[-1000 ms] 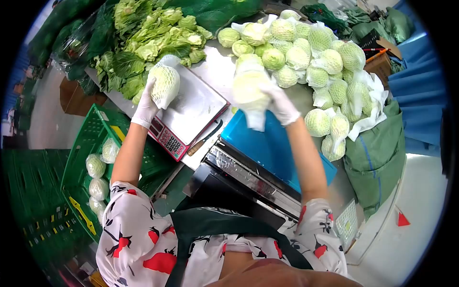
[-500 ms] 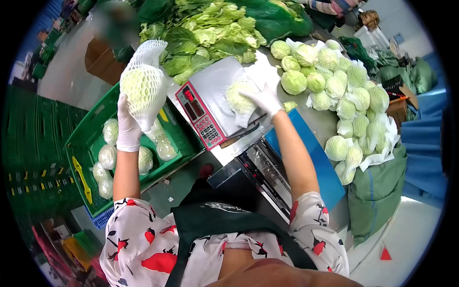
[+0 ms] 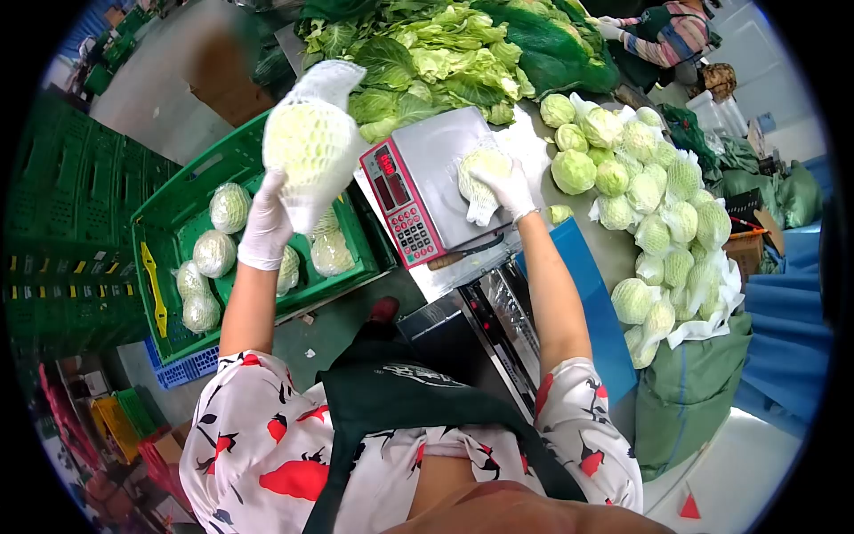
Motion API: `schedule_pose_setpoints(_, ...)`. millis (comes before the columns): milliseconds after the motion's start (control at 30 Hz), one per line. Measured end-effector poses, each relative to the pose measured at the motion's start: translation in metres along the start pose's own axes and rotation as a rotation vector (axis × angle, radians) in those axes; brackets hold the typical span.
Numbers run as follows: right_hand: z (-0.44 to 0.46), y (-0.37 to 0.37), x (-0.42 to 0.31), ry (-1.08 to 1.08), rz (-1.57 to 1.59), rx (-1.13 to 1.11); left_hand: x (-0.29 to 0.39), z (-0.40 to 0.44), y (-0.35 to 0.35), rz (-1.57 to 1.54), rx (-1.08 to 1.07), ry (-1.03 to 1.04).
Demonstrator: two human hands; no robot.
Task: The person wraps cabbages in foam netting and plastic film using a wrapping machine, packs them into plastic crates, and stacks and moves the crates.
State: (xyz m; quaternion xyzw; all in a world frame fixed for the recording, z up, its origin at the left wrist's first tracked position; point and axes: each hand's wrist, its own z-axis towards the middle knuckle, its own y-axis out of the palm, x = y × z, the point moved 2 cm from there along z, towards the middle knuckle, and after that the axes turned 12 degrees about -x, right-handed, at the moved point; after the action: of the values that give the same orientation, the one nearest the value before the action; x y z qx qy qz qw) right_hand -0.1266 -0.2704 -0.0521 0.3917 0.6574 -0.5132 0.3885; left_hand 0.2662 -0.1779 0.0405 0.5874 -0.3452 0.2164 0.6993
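Observation:
My left hand [image 3: 269, 224], in a white glove, grips a pale green cabbage [image 3: 311, 147] wrapped in a white foam net. It is raised above the green crate [image 3: 142, 227], left of the scale. My gloved right hand [image 3: 512, 189] is closed around a smaller netted cabbage [image 3: 480, 171] at the right side of the digital scale's metal plate [image 3: 436, 142]. I cannot tell whether that cabbage rests on the plate. Red digits glow on the scale's display [image 3: 385, 163]. Several wrapped cabbages [image 3: 214, 254] lie in the crate.
Netted and bare cabbages [image 3: 663, 200] are heaped on the right of the table. Loose leaves [image 3: 436, 53] pile up behind the scale. A black and blue wrapping machine [image 3: 498, 311] stands before me. A co-worker [image 3: 667, 36] is at the back right; green crates [image 3: 71, 214] are stacked left.
The whole view has shifted, with the scene sitting further right. My right hand has closed further round its cabbage. My left hand still holds its cabbage raised. More of the co-worker shows.

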Motion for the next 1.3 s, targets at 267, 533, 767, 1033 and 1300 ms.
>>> schedule_pose_setpoints(267, -0.13, -0.077, 0.005, -0.111, 0.608, 0.121, -0.112, 0.041, 0.121, 0.2, -0.29, -0.255)
schedule_pose_setpoints(533, -0.347, -0.105, 0.049, 0.237, -0.123, 0.785, -0.313, 0.005, 0.242, 0.965, -0.629, -0.222)
schedule_pose_setpoints(767, -0.393, -0.1, 0.052, 0.341, -0.441, 0.914, -0.315, -0.014, 0.302, 1.351, -0.918, -0.215)
schedule_pose_setpoints(1033, -0.415, -0.104, 0.097, 0.297, -0.245, 0.921, -0.334, -0.014, 0.251, 0.984, -1.076, -0.094)
schedule_pose_setpoints(1300, -0.483, -0.08, 0.052, 0.468, -0.564, 1.132, -0.226, -0.008, 0.231, 1.041, -0.871, -0.117)
